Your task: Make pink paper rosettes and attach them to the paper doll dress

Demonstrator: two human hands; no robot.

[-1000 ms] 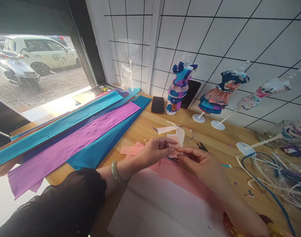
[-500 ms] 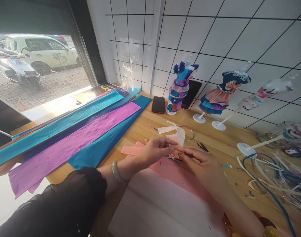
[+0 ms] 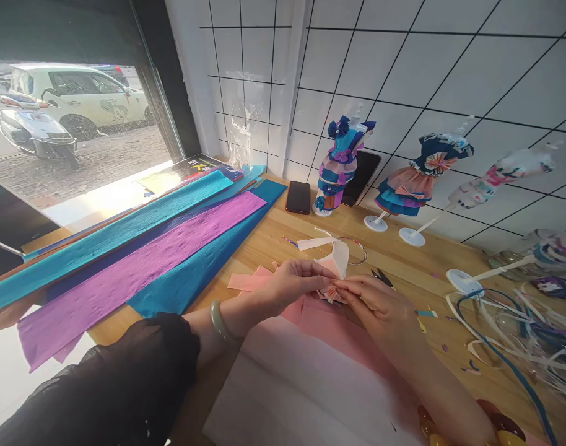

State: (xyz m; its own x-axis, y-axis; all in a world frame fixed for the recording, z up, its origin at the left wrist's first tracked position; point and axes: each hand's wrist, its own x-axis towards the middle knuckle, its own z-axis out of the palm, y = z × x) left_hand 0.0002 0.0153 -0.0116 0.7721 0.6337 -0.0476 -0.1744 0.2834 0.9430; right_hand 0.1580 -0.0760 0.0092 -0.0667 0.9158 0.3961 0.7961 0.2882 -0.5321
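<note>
Fingertips of my left hand [image 3: 295,285] and my right hand [image 3: 378,303] meet in a pinch over a small pleated piece of pink and white paper [image 3: 330,293]. Its folds fan out below the fingers, while its upper part is hidden by them. Beneath the hands lies a pink paper sheet [image 3: 329,325], with a large white sheet [image 3: 287,378] nearer to me. Pink paper strips [image 3: 246,282] lie left of my left hand. Just behind the fingertips, a pale curled strip [image 3: 340,255] stands up from the table. Dark-bladed scissors [image 3: 382,276] rest partly behind my right hand.
Long crepe paper sheets in purple [image 3: 143,272], blue and teal cover the left side. Along the tiled wall stand a phone [image 3: 298,197] and small dress forms in paper outfits [image 3: 337,167]. Tangled ribbons [image 3: 519,334] and paper scraps lie at the right.
The pleated paper has turned slightly, so more of its fanned folds show below the fingers. Both hands stay nearly in place, still pinching.
</note>
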